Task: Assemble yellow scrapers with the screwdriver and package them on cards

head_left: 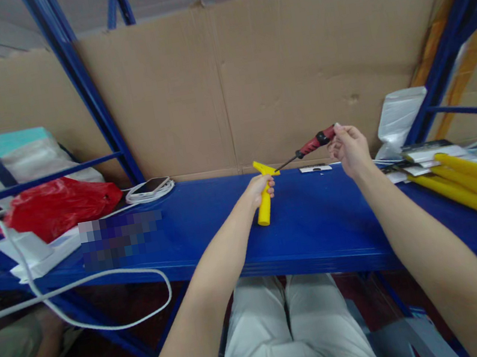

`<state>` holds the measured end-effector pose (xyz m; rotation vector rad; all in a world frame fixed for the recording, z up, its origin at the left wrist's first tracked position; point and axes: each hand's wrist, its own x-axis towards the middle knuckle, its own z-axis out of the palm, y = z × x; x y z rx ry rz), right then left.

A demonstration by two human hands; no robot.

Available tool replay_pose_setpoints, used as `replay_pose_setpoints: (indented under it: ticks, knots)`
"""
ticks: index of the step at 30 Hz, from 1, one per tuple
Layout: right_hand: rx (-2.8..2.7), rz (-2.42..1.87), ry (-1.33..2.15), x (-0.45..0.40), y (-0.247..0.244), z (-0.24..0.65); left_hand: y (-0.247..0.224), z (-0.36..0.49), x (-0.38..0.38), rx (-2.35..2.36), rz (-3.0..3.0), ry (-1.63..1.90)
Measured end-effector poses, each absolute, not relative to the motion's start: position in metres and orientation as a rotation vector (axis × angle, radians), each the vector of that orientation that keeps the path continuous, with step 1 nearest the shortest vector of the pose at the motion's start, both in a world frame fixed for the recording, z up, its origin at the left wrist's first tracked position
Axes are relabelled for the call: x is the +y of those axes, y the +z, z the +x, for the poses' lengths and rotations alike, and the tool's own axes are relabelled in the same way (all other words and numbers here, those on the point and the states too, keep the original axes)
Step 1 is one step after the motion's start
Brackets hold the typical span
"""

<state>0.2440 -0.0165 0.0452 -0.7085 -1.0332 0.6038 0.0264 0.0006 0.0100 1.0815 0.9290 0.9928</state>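
My left hand is wrapped round a yellow T-shaped tool, its handle pointing down and its wide head at the top, over the blue table. To the right, my right hand has its fingers closed on the rear end of a screwdriver with a dark red and black handle. The shaft slants down to the left, and its tip meets the head of the yellow tool. Whether the tip sits in a hole or a screw is too small to tell.
Yellow tubes and packets lie at the right. At the left are a red plastic bag, a power strip and a phone on a coiled white cable. Cardboard stands behind. A person's leg shows lower left.
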Motion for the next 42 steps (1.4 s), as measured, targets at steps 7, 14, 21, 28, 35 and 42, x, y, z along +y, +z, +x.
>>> replay_pose_setpoints:
  ticks: [7, 14, 21, 28, 35, 42]
  knots:
    - [-0.984, -0.682, 0.65, -0.0159, 0.0444, 0.2447, 0.0101, 0.0264, 0.0008, 0.917, 1.063, 0.993]
    - [-1.043, -0.681, 0.75, -0.022, 0.0474, 0.2448, 0.0102, 0.0267, 0.0002, 0.928, 1.057, 1.004]
    - [-1.023, -0.654, 0.725, -0.0216, 0.0461, 0.2436, 0.0105, 0.027, 0.0001, 0.933, 1.064, 0.998]
    - [-0.978, -0.678, 0.715, -0.0205, 0.0446, 0.243, 0.011, 0.0276, -0.0011, 0.948, 1.066, 1.007]
    - [-1.025, -0.711, 0.767, -0.0222, 0.0459, 0.2445, 0.0115, 0.0268, -0.0009, 0.947, 1.078, 1.013]
    - [-0.997, -0.713, 0.795, -0.0223, 0.0471, 0.2449, 0.0108, 0.0272, -0.001, 0.945, 1.071, 1.017]
